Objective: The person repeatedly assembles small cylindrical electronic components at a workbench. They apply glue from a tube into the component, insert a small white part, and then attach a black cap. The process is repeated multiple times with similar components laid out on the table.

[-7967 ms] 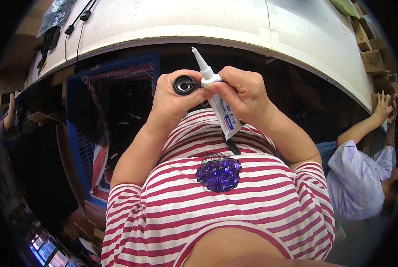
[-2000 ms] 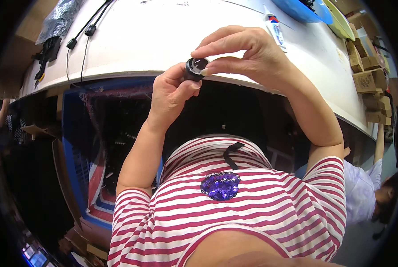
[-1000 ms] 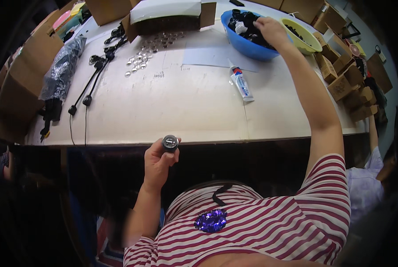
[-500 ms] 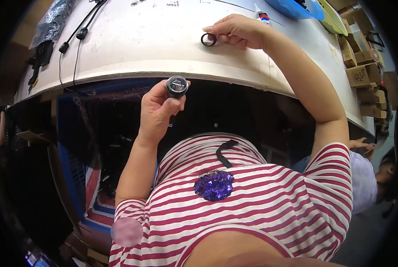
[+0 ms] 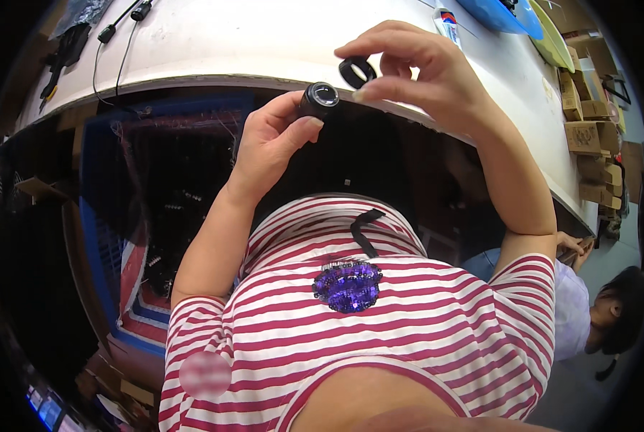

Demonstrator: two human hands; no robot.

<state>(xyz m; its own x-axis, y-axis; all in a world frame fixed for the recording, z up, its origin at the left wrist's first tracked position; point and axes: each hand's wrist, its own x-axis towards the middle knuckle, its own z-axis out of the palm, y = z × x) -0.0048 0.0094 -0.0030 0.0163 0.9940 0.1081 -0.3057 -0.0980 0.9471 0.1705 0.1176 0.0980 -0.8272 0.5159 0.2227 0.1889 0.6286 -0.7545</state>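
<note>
Left hand [image 5: 271,137]: thumb and fingers clamped round a small black cylinder [image 5: 317,102], its glassy round end tipped up toward me. Cylinder just off the near edge of the white table [image 5: 242,50], tilted. Right hand [image 5: 430,75]: a black ring [image 5: 348,74] between thumb and fingers, seen over the table's near edge, close to the cylinder but apart from it. Right wrist was bent inward, index finger arched over the ring, thumb below. Both elbows were flexed; left forearm rose toward the table edge, right elbow swung wide.

Hard to make out: my left fingertips, hidden behind the cylinder, and the exact contact of my right fingers on the ring. On the table's far right part, a blue basin [image 5: 502,18] and a yellow-green basin [image 5: 545,32] were cut off by the top of my view. Below the table, to its left, a blue crate [image 5: 95,183] had dim contents. Beyond the table's right end, a person in a pale shirt [image 5: 572,309] held something I couldn't identify.

Printing: a white tube [image 5: 447,25] on the table bore red and blue blocks; cartons [image 5: 584,137] by the table's right edge carried a dark printed emblem, blurred.
</note>
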